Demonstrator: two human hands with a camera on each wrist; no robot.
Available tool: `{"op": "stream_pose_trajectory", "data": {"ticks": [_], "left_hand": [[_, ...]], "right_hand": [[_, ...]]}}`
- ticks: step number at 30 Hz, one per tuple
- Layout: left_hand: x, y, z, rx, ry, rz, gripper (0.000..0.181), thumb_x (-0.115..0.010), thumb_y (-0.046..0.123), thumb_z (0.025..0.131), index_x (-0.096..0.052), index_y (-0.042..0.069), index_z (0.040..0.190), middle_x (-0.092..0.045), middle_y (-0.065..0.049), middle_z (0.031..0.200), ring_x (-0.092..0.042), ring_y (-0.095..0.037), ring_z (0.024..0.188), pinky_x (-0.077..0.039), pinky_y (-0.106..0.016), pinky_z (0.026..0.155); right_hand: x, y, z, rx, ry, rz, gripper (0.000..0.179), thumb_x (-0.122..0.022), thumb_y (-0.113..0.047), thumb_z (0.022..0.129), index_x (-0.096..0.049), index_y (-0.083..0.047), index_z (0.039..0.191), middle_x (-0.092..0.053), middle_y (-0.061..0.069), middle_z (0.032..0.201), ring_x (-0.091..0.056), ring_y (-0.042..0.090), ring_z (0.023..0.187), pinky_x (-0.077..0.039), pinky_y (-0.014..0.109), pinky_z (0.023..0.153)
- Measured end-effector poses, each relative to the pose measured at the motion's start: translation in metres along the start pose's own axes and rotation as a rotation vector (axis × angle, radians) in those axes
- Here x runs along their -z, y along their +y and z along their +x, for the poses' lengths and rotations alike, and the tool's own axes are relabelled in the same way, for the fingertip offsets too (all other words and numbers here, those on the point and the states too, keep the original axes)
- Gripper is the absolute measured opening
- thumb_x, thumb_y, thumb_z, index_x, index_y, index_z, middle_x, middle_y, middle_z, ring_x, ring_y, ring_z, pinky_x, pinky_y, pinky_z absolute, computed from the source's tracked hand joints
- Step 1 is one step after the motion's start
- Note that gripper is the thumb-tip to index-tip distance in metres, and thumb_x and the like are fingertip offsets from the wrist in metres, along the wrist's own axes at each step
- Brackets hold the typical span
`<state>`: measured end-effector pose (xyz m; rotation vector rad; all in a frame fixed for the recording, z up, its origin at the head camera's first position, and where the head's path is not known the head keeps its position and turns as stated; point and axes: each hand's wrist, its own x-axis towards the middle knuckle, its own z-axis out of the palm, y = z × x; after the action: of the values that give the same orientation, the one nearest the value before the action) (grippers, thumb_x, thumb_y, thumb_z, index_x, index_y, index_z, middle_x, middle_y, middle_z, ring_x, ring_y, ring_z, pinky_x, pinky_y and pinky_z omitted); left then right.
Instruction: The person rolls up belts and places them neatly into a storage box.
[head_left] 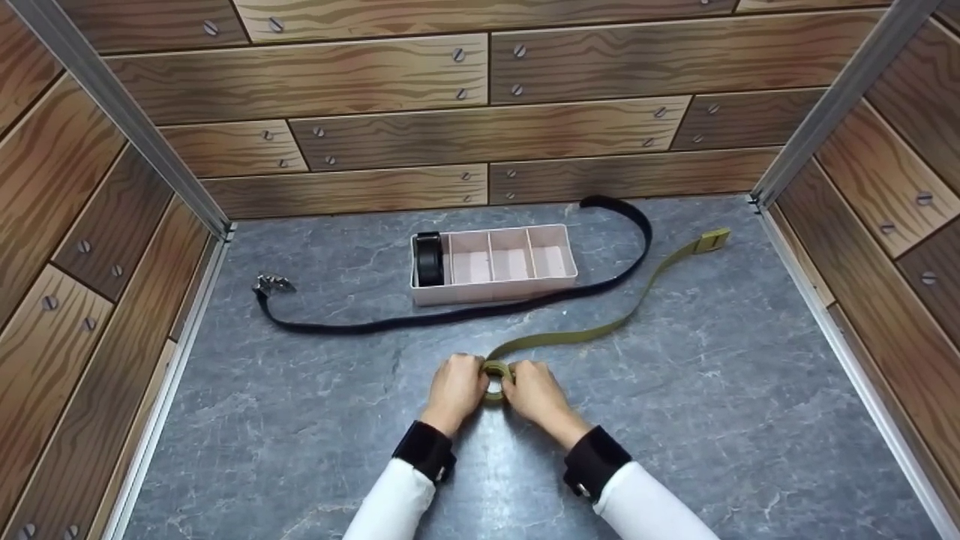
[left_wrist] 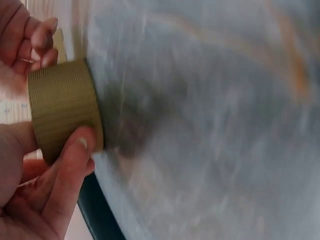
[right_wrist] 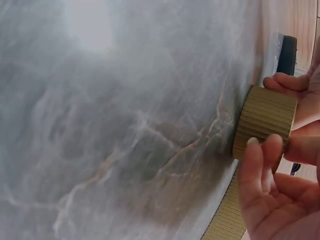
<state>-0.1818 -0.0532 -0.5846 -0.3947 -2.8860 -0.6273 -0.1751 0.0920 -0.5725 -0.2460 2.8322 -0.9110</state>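
An olive webbing belt (head_left: 577,337) is partly wound into a roll (right_wrist: 265,117) standing on its edge, low over the grey floor. My left hand (head_left: 457,384) grips the roll's left side, its fingertips against the outer layer in the left wrist view. Opposite it, my right hand (head_left: 536,388) pinches the right side with thumb and fingers. The loose length trails away to the upper right and ends at an olive buckle (head_left: 712,240). Seen from the head, the roll has an open centre; the palms are partly hidden.
Beyond the hands stands a pale pink divided box (head_left: 495,291), with a coiled black belt (head_left: 430,259) in its left compartment. A long black strap (head_left: 390,325) curves in front of the box, its metal buckle (head_left: 272,283) at the left. Wood-patterned walls (head_left: 375,142) enclose the floor.
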Motion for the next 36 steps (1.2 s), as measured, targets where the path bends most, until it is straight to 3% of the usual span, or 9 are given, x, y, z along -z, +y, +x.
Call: {"op": "stream_pose_trajectory", "data": {"ticks": [3,7,10,14,18,23,28,31,36], "left_hand": [[0.0033,-0.0016,-0.0007,-0.046,-0.025,-0.003,0.02,-0.07,0.014,0.071,-0.053,0.015,0.059,-0.058,-0.001,0.063,-0.058,-0.022,0.058,-0.044,-0.036,0.049],[0.0029,-0.0024,-0.0017,-0.084,-0.016,0.026,0.026,-0.07,0.018,0.074,-0.052,0.015,0.057,-0.058,-0.001,0.062,-0.058,-0.023,0.056,-0.044,-0.036,0.047],[0.0001,-0.0017,-0.0023,-0.07,0.013,0.051,0.026,-0.07,0.018,0.074,-0.053,0.015,0.055,-0.057,-0.002,0.06,-0.058,-0.024,0.054,-0.044,-0.037,0.046],[-0.0015,-0.0004,-0.0031,-0.021,0.031,0.061,0.021,-0.069,0.019,0.074,-0.057,0.016,0.057,-0.057,-0.001,0.061,-0.058,-0.024,0.054,-0.043,-0.036,0.045],[0.0001,-0.0007,-0.0023,-0.032,0.003,0.08,0.019,-0.069,0.019,0.074,-0.057,0.015,0.059,-0.056,0.0,0.062,-0.057,-0.024,0.054,-0.043,-0.036,0.045],[0.0032,-0.0019,0.0002,-0.09,-0.06,0.059,0.022,-0.07,0.022,0.075,-0.056,0.017,0.058,-0.057,0.002,0.061,-0.056,-0.021,0.054,-0.042,-0.036,0.047],[0.0027,0.0001,0.0001,-0.064,-0.078,0.055,0.028,-0.069,0.025,0.075,-0.053,0.018,0.053,-0.058,0.001,0.058,-0.056,-0.021,0.052,-0.042,-0.035,0.046],[0.002,0.0018,-0.0009,-0.021,-0.043,0.061,0.029,-0.069,0.021,0.074,-0.051,0.017,0.052,-0.057,-0.002,0.057,-0.056,-0.024,0.051,-0.043,-0.037,0.045],[-0.001,0.0025,-0.0032,0.024,0.016,0.064,0.026,-0.069,0.018,0.073,-0.052,0.014,0.054,-0.058,-0.005,0.058,-0.057,-0.027,0.053,-0.044,-0.039,0.046]], "right_hand": [[-0.0012,-0.001,-0.0004,0.071,0.01,-0.077,0.012,-0.058,-0.01,0.083,-0.062,-0.01,0.072,-0.055,0.002,0.061,-0.052,0.015,0.052,-0.043,0.029,0.046],[-0.0018,-0.0009,-0.0006,0.142,0.02,-0.151,0.01,-0.058,-0.01,0.084,-0.067,-0.008,0.086,-0.059,0.005,0.075,-0.057,0.019,0.065,-0.047,0.032,0.055],[-0.0018,0.0001,-0.0013,0.1,0.035,-0.093,0.014,-0.057,-0.016,0.088,-0.067,-0.007,0.088,-0.059,0.004,0.073,-0.057,0.019,0.063,-0.046,0.033,0.054],[-0.002,0.0003,-0.0045,-0.001,0.049,0.004,0.025,-0.058,-0.026,0.088,-0.062,-0.009,0.07,-0.053,0.001,0.058,-0.049,0.015,0.048,-0.041,0.031,0.046],[-0.0032,-0.0009,-0.0086,-0.022,0.017,-0.007,0.024,-0.059,-0.022,0.087,-0.057,-0.009,0.066,-0.05,0.001,0.055,-0.047,0.014,0.045,-0.04,0.029,0.042],[-0.0048,-0.0004,-0.008,0.101,0.022,-0.104,0.01,-0.056,-0.009,0.084,-0.061,-0.006,0.076,-0.055,0.004,0.066,-0.052,0.017,0.054,-0.044,0.029,0.048],[-0.0063,0.0047,-0.0031,0.246,0.043,-0.165,0.011,-0.055,-0.009,0.087,-0.066,-0.007,0.087,-0.057,0.003,0.078,-0.056,0.018,0.067,-0.048,0.03,0.058],[-0.0051,0.0073,-0.0022,0.201,0.066,-0.086,0.014,-0.057,-0.016,0.088,-0.067,-0.007,0.085,-0.059,0.002,0.076,-0.057,0.017,0.067,-0.047,0.031,0.058],[-0.0024,0.0062,-0.0058,0.074,0.042,0.034,0.021,-0.06,-0.023,0.087,-0.062,-0.012,0.069,-0.053,-0.005,0.052,-0.049,0.009,0.043,-0.041,0.026,0.041]]}}
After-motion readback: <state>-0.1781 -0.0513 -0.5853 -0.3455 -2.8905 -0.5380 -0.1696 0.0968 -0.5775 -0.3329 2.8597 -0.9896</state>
